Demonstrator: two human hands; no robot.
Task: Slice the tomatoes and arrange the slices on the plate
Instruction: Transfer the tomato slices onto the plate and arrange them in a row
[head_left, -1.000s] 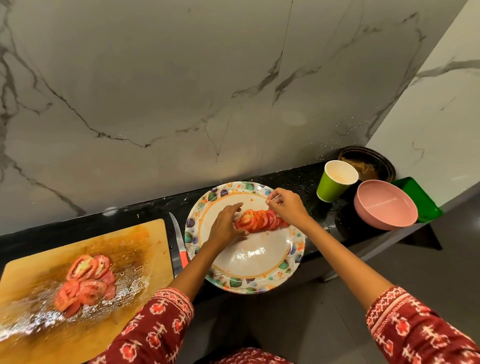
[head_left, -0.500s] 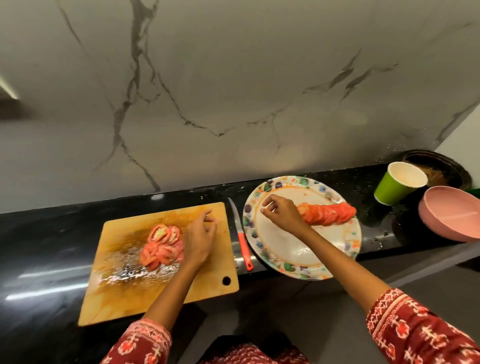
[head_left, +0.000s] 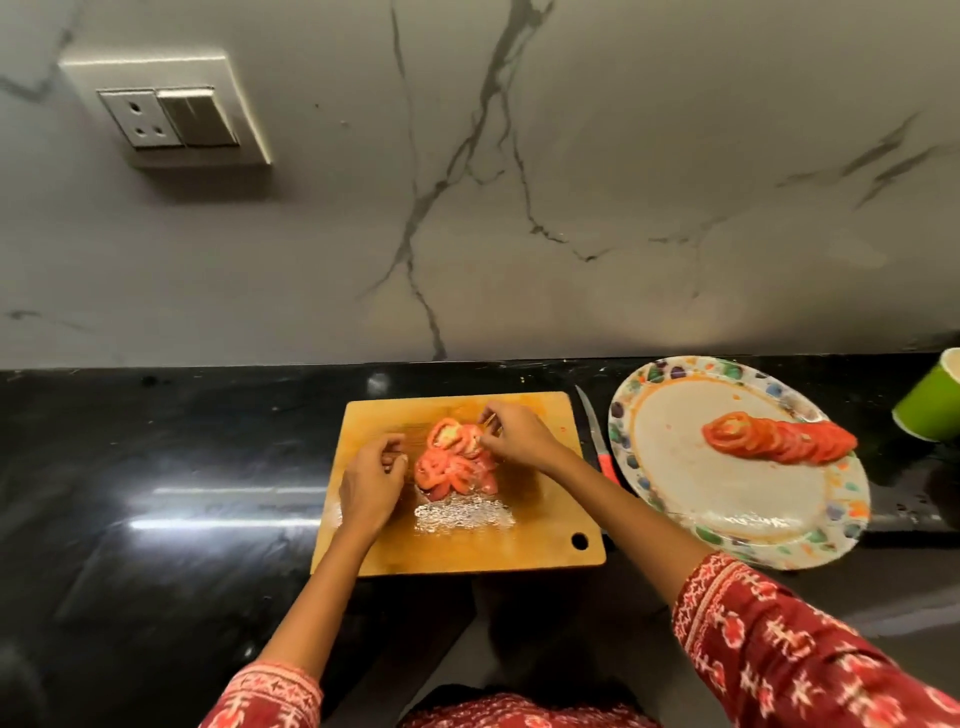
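Over the cutting board (head_left: 519, 540), left hand (head_left: 371, 480) loosely curled, right hand (head_left: 517, 434) pinching tomato slices (head_left: 452, 457).

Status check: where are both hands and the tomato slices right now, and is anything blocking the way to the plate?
Both hands over the cutting board: right hand pinching the slice pile, left hand curled beside it. One row of slices on the plate. Knife lies between.

Two hands, the left hand (head_left: 370, 486) and right hand (head_left: 519, 434), one wooden cutting board (head_left: 530, 540), one patterned plate (head_left: 748, 499), one knife (head_left: 597, 441), one green cup (head_left: 932, 402) at far right, and one wall socket (head_left: 166, 117). Tomato slices form two groups: a heap (head_left: 452, 462) on the board, a row (head_left: 779, 441) on the plate.
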